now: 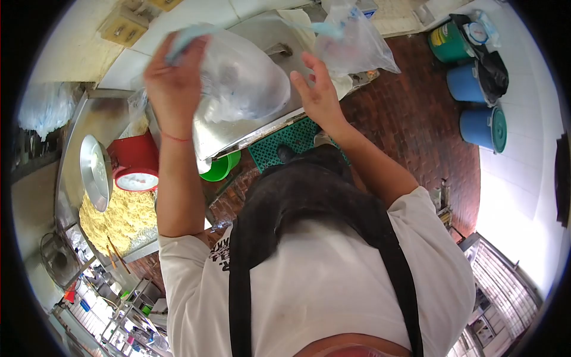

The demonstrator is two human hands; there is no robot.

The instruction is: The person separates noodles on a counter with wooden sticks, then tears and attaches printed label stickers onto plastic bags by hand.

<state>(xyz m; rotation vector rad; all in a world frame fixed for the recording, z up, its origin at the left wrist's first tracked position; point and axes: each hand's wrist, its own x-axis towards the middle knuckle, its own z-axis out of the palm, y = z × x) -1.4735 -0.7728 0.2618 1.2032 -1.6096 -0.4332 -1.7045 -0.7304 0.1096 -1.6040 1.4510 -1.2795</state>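
My left hand [175,86] is raised at the upper left, its fingers closed on a light-blue plastic strip [189,43] that is smeared by motion. Beside and partly behind that hand a full clear plastic bag [247,77] rests over a metal counter [214,134]; whether the strip is part of this bag I cannot tell. My right hand [321,95] hovers to the right of the bag, apart from it, with fingers spread and nothing in them. Another clear bag [357,44] with blurred contents stands beyond the right hand.
At the left, a red scale [135,160] with a metal pan [95,172] stands by a heap of yellow crumbly material [119,220]. Below the counter are a green basin [220,166] and a green mat [279,143]. Blue bins [476,128] line the right wall.
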